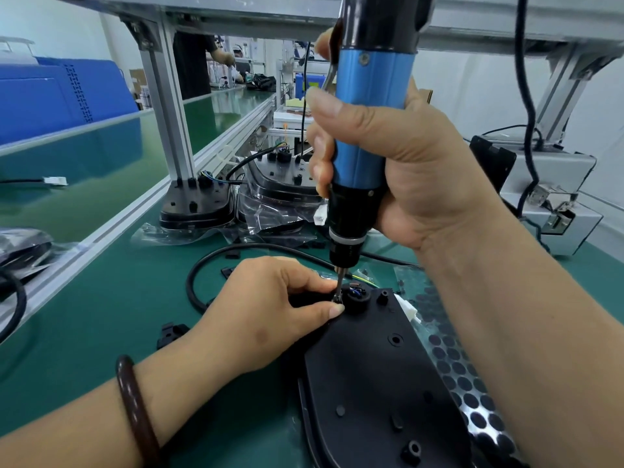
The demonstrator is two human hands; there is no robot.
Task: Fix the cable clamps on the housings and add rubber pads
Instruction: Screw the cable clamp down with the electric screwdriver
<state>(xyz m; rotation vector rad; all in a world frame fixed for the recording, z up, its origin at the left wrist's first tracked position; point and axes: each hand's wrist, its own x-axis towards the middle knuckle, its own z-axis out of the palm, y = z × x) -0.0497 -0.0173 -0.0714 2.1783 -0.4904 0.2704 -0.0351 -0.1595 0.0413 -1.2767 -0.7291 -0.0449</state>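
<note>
A black plastic housing [371, 376] lies flat on the green mat in front of me. My right hand [415, 170] grips a blue and black electric screwdriver [368, 130] held upright, its bit touching the cable clamp [339, 298] at the housing's far end, beside the wire opening [356, 293]. My left hand [266, 312] pinches that clamp between thumb and fingers, partly hiding it. A sheet of round black rubber pads [469, 383] lies to the right of the housing, under my right forearm.
Two stacks of bagged housings [199, 201] [283, 184] stand behind on the mat. A black cable [202, 275] loops to the left, with loose black clamps [170, 332] nearby. An aluminium rail [101, 231] borders a conveyor on the left. A grey box [560, 211] sits at right.
</note>
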